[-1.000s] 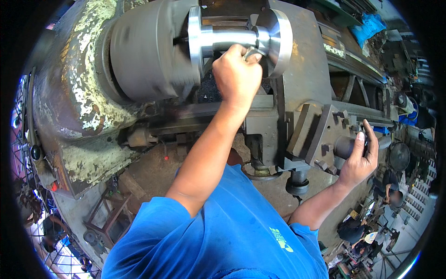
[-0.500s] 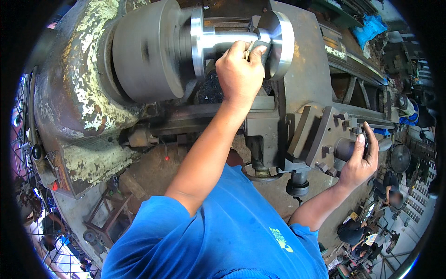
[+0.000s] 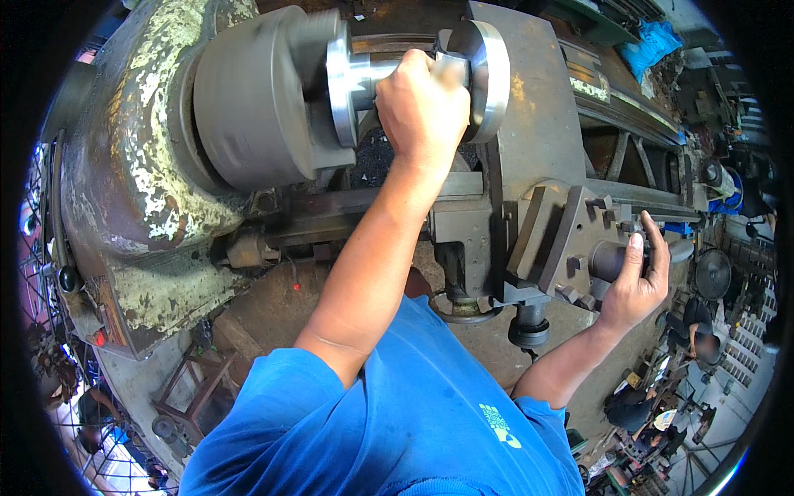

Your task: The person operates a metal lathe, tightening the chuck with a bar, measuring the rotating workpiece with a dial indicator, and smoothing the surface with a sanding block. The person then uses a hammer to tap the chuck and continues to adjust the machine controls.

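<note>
My left hand (image 3: 423, 107) is closed around the bright metal shaft (image 3: 364, 80) of a flanged workpiece, pressing what looks like a strip of emery cloth against it; the fingers and thumb blur, and the strip is mostly hidden now. The shaft runs between a polished flange (image 3: 340, 87) by the lathe chuck (image 3: 248, 103) and a wider polished disc (image 3: 494, 83) on the right. The chuck's jaw end is smeared, as if spinning. My right hand (image 3: 635, 289) rests against the round hub (image 3: 608, 261) on the tool post (image 3: 571, 248), its fingers stretched up and apart.
The headstock (image 3: 124, 190) with flaking paint fills the left. Below the carriage are a handwheel (image 3: 463, 312) and a dark knob (image 3: 529, 331). Lathe bed rails (image 3: 633, 157) extend right; a blue plastic bag (image 3: 649, 54) lies beyond. Other people (image 3: 624, 409) are at the lower right.
My left hand has shifted slightly left and up, its fingers curling further over the shaft. A chuck jaw shows at a different angle. My right hand stays at the hub.
</note>
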`<action>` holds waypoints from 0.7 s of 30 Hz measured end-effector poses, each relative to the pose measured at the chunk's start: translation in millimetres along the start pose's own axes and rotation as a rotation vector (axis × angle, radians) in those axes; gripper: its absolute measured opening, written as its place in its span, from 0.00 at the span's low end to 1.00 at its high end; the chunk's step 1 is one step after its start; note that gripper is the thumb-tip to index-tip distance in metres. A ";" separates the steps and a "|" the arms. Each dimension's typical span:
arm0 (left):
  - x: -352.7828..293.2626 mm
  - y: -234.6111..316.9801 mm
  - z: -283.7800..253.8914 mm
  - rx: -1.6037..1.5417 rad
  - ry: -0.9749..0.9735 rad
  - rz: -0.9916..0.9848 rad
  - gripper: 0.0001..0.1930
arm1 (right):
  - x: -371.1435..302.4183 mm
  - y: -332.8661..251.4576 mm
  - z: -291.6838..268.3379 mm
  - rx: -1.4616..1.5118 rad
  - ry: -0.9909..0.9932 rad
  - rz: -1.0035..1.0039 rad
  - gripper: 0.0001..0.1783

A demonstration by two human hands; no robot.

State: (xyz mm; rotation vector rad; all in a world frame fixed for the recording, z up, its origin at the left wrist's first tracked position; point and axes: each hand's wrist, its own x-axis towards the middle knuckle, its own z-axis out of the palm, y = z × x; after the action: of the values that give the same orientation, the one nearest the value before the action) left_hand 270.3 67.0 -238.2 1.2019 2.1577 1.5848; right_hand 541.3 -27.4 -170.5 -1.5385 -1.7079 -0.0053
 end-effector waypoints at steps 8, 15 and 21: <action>1.0 4.2 -4.3 -0.036 -0.019 -0.051 0.13 | 0.4 -0.1 -0.1 0.008 -0.002 0.012 0.14; 1.2 3.5 -8.3 -0.040 -0.058 -0.089 0.13 | 0.2 -0.2 -0.2 0.000 0.000 -0.006 0.14; 8.7 2.8 -1.2 0.067 -0.035 -0.091 0.13 | -0.2 -1.3 0.4 -0.002 0.000 0.007 0.14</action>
State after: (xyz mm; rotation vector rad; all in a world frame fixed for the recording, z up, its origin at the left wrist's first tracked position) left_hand 265.4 72.6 -232.7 1.1246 2.2256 1.4556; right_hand 540.0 -27.7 -170.2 -1.5464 -1.7024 -0.0036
